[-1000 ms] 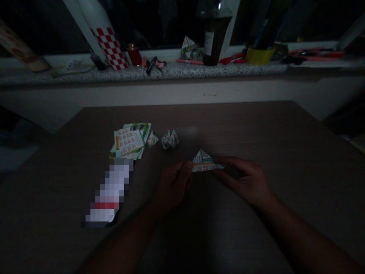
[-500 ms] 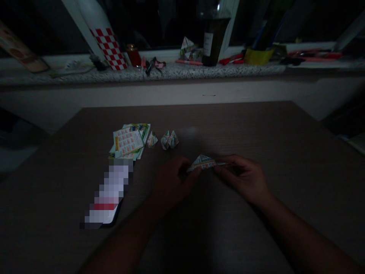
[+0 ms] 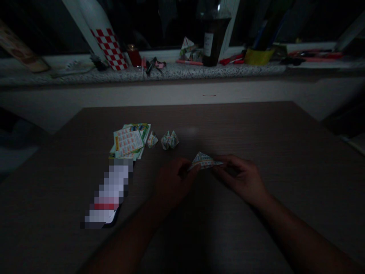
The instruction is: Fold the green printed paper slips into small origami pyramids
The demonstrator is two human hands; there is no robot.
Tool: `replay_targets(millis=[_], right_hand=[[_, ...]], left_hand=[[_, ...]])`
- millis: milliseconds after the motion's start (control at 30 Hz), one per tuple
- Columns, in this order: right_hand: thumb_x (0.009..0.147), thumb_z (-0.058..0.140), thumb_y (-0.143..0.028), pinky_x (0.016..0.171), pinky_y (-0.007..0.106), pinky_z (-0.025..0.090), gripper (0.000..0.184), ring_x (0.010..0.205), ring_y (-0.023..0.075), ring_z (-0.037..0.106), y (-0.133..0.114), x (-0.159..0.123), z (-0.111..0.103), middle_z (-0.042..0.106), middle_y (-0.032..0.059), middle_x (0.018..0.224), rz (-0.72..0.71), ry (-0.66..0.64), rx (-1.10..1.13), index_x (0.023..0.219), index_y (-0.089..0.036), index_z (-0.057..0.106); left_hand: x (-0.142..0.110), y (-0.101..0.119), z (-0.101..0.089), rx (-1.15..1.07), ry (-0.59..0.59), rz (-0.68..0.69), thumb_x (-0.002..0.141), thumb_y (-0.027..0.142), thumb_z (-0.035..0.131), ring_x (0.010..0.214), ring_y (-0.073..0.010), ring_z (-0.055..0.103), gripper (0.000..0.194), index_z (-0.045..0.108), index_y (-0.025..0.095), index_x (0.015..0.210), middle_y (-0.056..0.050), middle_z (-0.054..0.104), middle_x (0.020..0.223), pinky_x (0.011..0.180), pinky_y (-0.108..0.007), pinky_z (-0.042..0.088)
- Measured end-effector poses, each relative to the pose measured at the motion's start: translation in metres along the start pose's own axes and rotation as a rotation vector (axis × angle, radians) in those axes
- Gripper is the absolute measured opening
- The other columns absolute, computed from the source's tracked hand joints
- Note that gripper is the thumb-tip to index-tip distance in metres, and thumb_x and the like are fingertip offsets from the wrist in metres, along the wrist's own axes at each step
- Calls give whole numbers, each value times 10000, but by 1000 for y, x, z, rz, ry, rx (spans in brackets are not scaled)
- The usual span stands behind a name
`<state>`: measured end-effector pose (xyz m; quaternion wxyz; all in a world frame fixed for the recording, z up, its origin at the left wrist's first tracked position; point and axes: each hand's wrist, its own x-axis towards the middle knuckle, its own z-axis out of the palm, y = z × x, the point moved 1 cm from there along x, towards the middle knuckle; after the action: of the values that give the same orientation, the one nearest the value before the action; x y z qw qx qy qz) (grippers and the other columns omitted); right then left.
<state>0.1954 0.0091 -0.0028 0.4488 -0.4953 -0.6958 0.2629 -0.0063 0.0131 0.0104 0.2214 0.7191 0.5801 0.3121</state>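
Note:
A small folded piece of printed paper [image 3: 202, 161], roughly triangular with a raised peak, is held between my two hands. My left hand [image 3: 173, 179] pinches its left corner, thumb along the near edge. At the right corner, the thumb and fingers of my right hand [image 3: 242, 173] close on the pointed tip. Beyond my left hand stand folded paper shapes of the same print: a single one [image 3: 152, 140] and a joined, two-peaked one [image 3: 170, 140]. To their left lies a stack of printed paper sheets [image 3: 129, 141].
A phone [image 3: 111, 194] with a blurred-out screen lies on the wooden table [image 3: 242, 125], left of my hands. Along the stone windowsill [image 3: 171, 72] behind stand a red-and-white checked bottle [image 3: 110, 47], a dark bottle [image 3: 211, 43], a yellow holder [image 3: 259, 56] and small items.
The folded paper has tilted and its peak now shows slightly higher and more to the left. My right fingers have shifted a little, uncovering more of its right tip.

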Motion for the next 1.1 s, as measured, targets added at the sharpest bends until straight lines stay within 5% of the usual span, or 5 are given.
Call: replay_targets(millis=[500,1100], right_hand=[[821,629,-285,609,259,538,243,717,178,688,3,0,0,731,60,845,66,-18,-122,1036,-177,665],[819,633,-250,610,245,541,196,700,166,699,-1,-3,2,741,37,815,-18,-41,-66,1007,-196,649]], left_hand=[[-2,-3,6,-45,20,57,823,338,610,712,-151,642,218,654,225,1005,-8,714,855,662,-273,498],[-4,0,8,-10,-15,154,832,322,603,728,-155,645,204,644,218,1004,-18,711,864,709,-296,511]])
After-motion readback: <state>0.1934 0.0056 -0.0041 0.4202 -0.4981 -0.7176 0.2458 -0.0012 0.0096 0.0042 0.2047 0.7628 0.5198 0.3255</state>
